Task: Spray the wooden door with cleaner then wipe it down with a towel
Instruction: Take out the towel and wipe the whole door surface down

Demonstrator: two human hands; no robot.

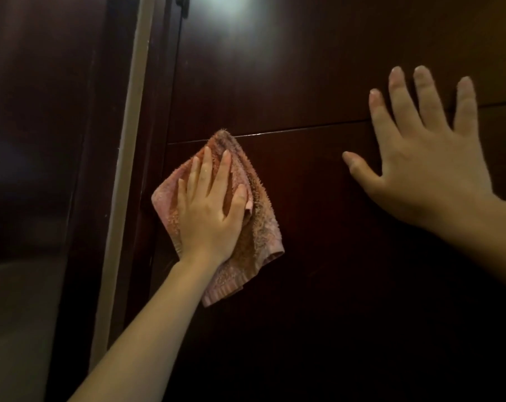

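Dim room, with a dark glossy wooden door (pixel 304 82) across most of the view, a pale strip of frame (pixel 127 169) down its left edge, a white glare (pixel 240 44) high up and a thin horizontal groove (pixel 289 129) across the middle. Pink towel (pixel 263 227) flat against the door near that left edge, top corner touching the groove, long axis running down and slightly right to a ribbed hem. Left grip (pixel 209 210) spread on the towel's upper half, fingers straight and pointing up, thumb laid over a fold, pressing rather than clutching. Right grip (pixel 428 166) bare and wide, seemingly flat on the wood well to the right, fingertips across the groove, holding nothing. No spray bottle in view; probably into the wiping step. Most bare panel lying right of and below the towel, so likely strokes rightward along the groove or downward, led by the left grip as the one on the cloth. Right grip in the path of any long rightward sweep, likely needing to lift or shift. Wetness of the wood hard to tell in this light.
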